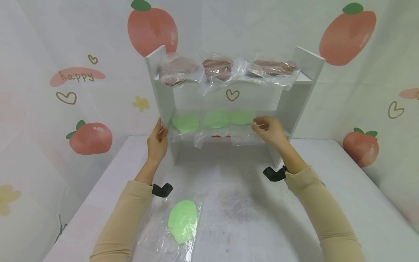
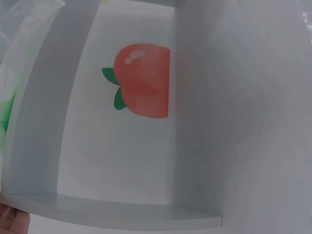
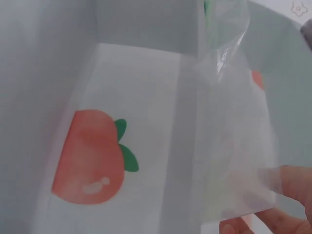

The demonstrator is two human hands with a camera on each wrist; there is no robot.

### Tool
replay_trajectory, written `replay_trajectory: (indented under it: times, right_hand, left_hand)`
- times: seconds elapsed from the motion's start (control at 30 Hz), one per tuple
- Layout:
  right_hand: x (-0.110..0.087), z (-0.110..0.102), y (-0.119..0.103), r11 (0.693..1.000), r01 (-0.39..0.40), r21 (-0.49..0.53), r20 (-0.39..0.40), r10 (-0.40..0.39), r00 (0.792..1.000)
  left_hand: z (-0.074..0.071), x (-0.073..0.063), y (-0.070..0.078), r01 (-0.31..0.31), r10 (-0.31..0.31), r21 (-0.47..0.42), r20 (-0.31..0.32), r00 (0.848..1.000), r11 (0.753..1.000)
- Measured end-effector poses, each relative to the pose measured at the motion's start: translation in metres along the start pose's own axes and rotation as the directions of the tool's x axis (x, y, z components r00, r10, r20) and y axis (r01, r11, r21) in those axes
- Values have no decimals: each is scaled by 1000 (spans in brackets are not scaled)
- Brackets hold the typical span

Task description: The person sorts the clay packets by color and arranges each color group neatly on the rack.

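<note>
A small white shelf (image 1: 296, 91) stands on the table. My left hand (image 1: 157, 145) holds the front edge of its left side panel; only fingers (image 2: 14, 222) show at the corner of the left wrist view. On the middle board lie clear bags with flat light-green pieces (image 1: 186, 123). My right hand (image 1: 271, 133) pinches the right edge of the rightmost green piece's plastic bag (image 1: 242, 118). In the right wrist view its thumb (image 3: 295, 183) and fingers are at the edge of that bag (image 3: 234, 161), partly hidden by the plastic.
Bagged brown pieces (image 1: 217, 69) lie along the top board, their plastic hanging over the front. Another bagged green piece (image 1: 182, 222) lies on the table (image 1: 248, 233) near the left forearm. Behind the shelf hangs a fruit-printed cloth (image 1: 216, 22).
</note>
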State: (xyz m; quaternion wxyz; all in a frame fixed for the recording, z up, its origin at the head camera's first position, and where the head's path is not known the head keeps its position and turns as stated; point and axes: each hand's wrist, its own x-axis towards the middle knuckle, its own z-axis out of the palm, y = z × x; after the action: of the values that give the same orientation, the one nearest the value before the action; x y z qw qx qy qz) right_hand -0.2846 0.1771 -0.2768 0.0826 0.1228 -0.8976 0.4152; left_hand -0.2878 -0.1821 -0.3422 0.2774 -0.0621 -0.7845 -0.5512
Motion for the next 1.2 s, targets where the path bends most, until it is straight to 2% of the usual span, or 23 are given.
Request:
replay_trajectory:
  times: [0.13,0.37,0.47,0.63,0.83,1.0,1.2]
  right_hand:
    - [-9,0,-2,999,43,3,6,-43,999]
    - [-23,1,-4,995,98,8,6,-98,995]
    - [-30,4,-6,993,115,2,1,-115,993]
    - [-41,12,-10,987,163,7,-10,-163,987]
    - [-58,26,-18,978,207,26,24,-207,978]
    - [-67,46,-17,971,227,71,71,-232,970]
    - [-76,72,-12,969,215,123,185,-235,954]
  left_hand:
    - [0,0,-1,-8,8,-6,2,1000,1000]
    - [0,-3,-1,-94,92,-48,-31,995,994]
    - [0,-2,-1,-73,72,-50,-24,997,996]
    - [0,1,0,-19,19,-3,-10,1000,1000]
    - [0,0,1,-22,22,-5,-16,1000,1000]
    - [0,0,0,-23,23,-13,-15,1000,1000]
    - [1,0,-1,-21,21,-19,-21,1000,1000]
